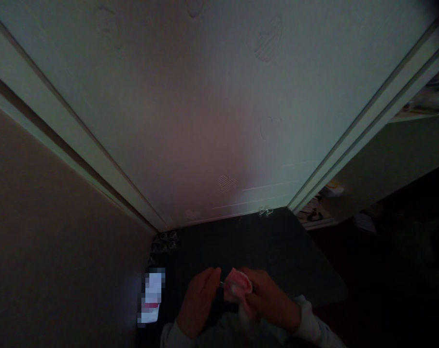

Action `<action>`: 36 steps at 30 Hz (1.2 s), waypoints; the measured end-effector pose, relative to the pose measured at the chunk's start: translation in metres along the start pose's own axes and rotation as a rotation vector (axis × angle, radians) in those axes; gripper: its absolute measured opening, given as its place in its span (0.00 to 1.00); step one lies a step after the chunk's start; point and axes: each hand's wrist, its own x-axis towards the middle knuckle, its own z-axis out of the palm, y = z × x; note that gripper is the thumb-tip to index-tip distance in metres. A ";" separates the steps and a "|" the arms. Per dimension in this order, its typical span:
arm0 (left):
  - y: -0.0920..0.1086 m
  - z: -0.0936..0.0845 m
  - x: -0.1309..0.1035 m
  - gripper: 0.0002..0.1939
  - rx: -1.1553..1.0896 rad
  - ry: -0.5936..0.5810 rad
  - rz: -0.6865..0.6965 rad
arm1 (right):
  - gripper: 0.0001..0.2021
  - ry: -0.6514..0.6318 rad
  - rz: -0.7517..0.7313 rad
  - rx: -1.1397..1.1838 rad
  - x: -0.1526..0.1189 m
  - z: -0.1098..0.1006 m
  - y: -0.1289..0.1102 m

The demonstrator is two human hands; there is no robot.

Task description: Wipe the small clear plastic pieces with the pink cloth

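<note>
Both hands meet low in the head view, over the dark table (pixel 237 246). A pink cloth (pixel 233 285) with a pale edge is bunched in my right hand (pixel 272 297), whose fingers are closed round it. Just left of it, my left hand (pixel 201 299) is closed with thumb and fingers together. A small thin shiny bit (pixel 221 284) shows between that hand and the cloth; too little of it is visible to name. The dim light hides detail in both hands.
Small clear glass-like items (pixel 164 241) sit at the table's back left, and a few more (pixel 265 211) lie by the pale wall panel (pixel 205 121). A lit, pixelated screen (pixel 152 297) stands at the left. Shelves with objects (pixel 317 212) are at the right.
</note>
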 end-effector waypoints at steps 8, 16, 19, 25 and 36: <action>0.009 0.003 0.003 0.17 0.076 0.026 0.015 | 0.07 0.095 0.070 0.220 0.006 0.001 -0.004; 0.014 -0.001 -0.001 0.13 0.173 0.024 0.104 | 0.06 -0.046 0.307 0.685 0.011 0.004 0.001; 0.013 -0.004 -0.003 0.11 0.231 0.029 0.194 | 0.06 -0.094 0.349 0.772 0.009 0.010 0.007; 0.013 -0.009 -0.007 0.09 0.140 0.013 0.282 | 0.05 -0.052 0.363 0.838 0.011 0.013 0.002; -0.001 -0.013 -0.003 0.17 -0.161 -0.075 -0.010 | 0.10 0.073 0.056 0.042 0.005 -0.011 0.001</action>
